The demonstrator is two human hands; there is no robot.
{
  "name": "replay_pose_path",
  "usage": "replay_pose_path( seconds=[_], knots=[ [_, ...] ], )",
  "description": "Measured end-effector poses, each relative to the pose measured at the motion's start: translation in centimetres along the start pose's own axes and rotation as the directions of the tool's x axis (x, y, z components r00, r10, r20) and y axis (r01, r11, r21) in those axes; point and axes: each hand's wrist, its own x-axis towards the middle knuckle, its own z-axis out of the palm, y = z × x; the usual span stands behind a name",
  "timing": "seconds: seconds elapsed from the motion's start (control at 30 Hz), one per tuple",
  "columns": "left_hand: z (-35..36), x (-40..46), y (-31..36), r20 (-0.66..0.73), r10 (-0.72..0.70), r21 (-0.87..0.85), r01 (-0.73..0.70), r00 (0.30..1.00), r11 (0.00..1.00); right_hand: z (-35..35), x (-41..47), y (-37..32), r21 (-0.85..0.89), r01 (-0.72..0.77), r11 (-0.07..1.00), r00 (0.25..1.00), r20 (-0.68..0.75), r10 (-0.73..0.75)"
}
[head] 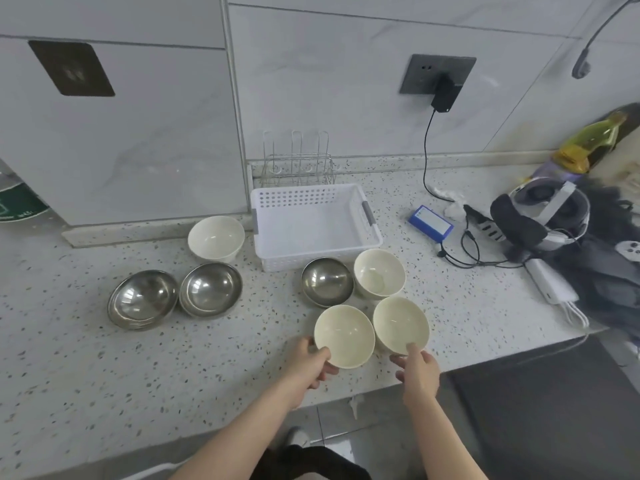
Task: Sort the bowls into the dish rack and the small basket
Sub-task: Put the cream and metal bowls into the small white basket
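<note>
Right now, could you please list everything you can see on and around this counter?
cream bowls: four, cream; three front right of centre, one behind the steel pair.
steel bowls: three, silver; two left, one before the basket.
basket: one, white, centre back.
dish rack: one, wire, behind the basket.
blue box: one, right of the basket.
charger: one, black, in the wall socket.
headset: one, white and black, far right.
left hand: grips the near cream bowl.
right hand: fingers on the neighbouring bowl's rim.

Home kitchen.
Speckled stone surface (104, 358), tiled wall (329, 81) with sockets (437, 74), wire dish rack (298, 161), bowls (344, 336), oil bottle (588, 142).
</note>
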Motion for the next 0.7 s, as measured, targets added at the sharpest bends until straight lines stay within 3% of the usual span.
replay_pose_path(
  seconds=[0.23, 0.4, 0.53, 0.7],
  knots=[
    [-2.6, -0.9, 0.6, 0.01, 0.055, 0.009, -0.056, 0.998, 0.998, 1.0, -1.0, 0.6, 0.044, 0.044, 0.998, 0.985, -0.17, -0.036],
    [-5.7, -1.6, 2.8, 0.028, 0.15, -0.062, -0.148, 0.988, 0.987, 1.7, -2.3, -0.6, 0.182, 0.128, 0.975, 0.947, -0.315, -0.065],
    [-8.3, -1.7, 5.7, 0.021, 0.221, -0.134, -0.217, 0.975, 0.967, 3.1, -3.2, -3.7, 0.321, 0.188, 0.928, 0.955, -0.281, -0.096],
    [-12.0, -1.3, 8.7, -0.054, 0.296, -0.179, -0.301, 0.954, 0.937, 6.1, -4.3, -7.8, 0.342, 0.232, 0.911, 0.97, -0.154, -0.189]
  ],
)
